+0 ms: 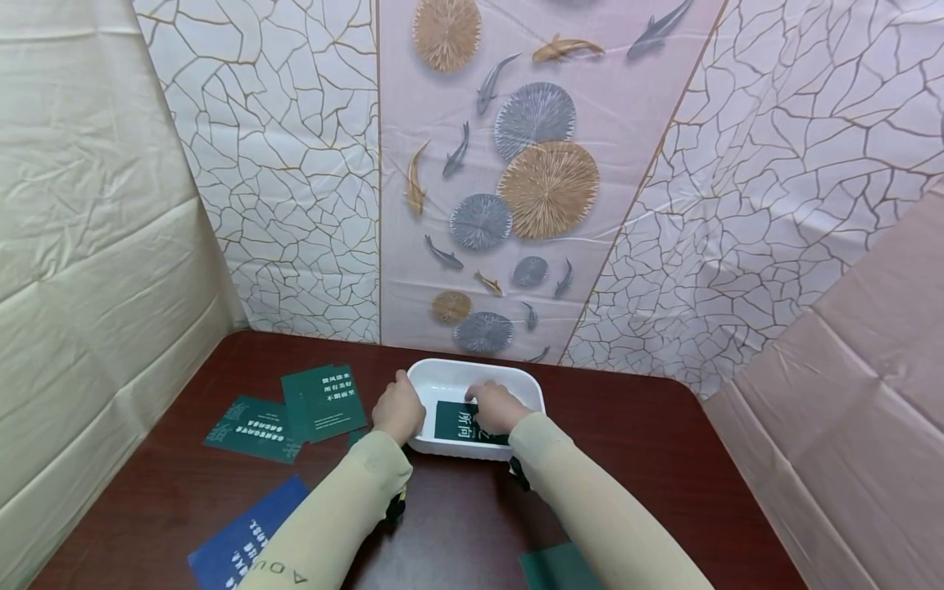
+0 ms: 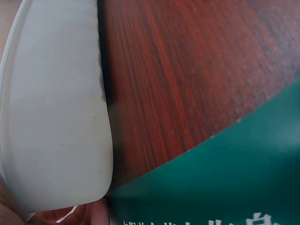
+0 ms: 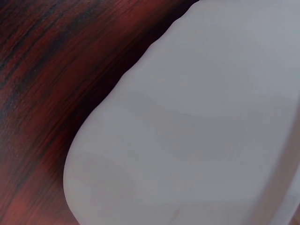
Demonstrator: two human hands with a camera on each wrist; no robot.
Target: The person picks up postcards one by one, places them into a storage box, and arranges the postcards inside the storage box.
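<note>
Just to the right of the left grip, a white tub [image 1: 441, 378] sits on the bench [image 1: 634, 442], with a dark green card [image 1: 451, 420] bearing white lettering lying inside it. The left hand [image 1: 399, 410] stretches forward from the near side, its fingers closed on the tub's left edge; its wrist view shows fingertips curled under a corner. The right hand [image 1: 499, 407] leans in over the tub's near right edge, back upward, index finger pointing left above or on the card; whether that grip pinches the card cannot be told. Well to the left of the left grip lie overlapping green cards [image 1: 335, 401]. Nearer the person than either grip, a blue card [image 1: 251, 528] lies beside the left sleeve [image 1: 342, 504], and another green sheet [image 1: 558, 567] is partly hidden by the right sleeve [image 1: 601, 500].
</note>
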